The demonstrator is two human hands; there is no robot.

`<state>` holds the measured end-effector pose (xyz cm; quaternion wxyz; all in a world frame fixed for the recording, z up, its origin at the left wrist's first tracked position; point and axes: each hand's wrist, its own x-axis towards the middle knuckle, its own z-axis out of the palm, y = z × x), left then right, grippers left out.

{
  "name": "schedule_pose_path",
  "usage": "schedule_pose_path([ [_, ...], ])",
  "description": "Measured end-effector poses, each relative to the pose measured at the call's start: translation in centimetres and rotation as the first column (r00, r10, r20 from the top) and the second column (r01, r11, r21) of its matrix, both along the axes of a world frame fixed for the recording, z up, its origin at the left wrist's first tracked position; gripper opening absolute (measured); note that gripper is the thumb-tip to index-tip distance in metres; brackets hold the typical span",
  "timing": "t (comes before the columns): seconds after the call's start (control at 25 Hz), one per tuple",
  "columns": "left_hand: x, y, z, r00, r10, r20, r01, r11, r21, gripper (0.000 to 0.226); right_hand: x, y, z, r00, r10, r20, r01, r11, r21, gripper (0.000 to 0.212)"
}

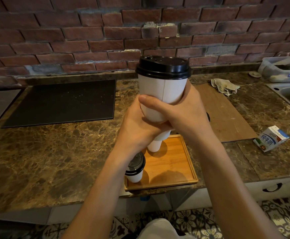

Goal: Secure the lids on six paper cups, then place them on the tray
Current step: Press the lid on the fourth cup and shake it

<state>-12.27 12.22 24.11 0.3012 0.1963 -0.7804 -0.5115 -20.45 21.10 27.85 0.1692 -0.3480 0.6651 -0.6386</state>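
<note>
- Left hand [137, 125], right hand [185, 116]: fingers [156, 127] wrap the lidded cup [163, 91] above the tray [177, 171].
- I should lower it upright onto bare tray, clear of two cups [136, 175].

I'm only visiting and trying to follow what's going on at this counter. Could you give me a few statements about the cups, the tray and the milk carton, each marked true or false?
1. The left hand and right hand both grip one paper cup. True.
2. That cup has no lid. False: a black lid sits on it.
3. A lidded cup stands on the wooden tray. True.
4. The milk carton stands upright on the tray. False: it lies on the counter, to the right of the tray.
</note>
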Motion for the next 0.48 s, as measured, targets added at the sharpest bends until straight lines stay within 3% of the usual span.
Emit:
schedule_pose_path([
  [0.28, 1.1, -0.1, 0.9, 0.995, -0.091, -0.036, 0.094, 0.991, 0.093, 0.059, -1.0, 0.5, 0.4, 0.993, 0.115, -0.01, -0.115, 0.993, -0.03, 0.068],
  [0.48, 1.6, -0.1, 1.2, 0.975, -0.222, -0.021, 0.223, 0.964, 0.145, 0.063, -1.7, 1.1, 0.3, 0.962, 0.274, 0.004, -0.274, 0.962, -0.011, 0.058],
])
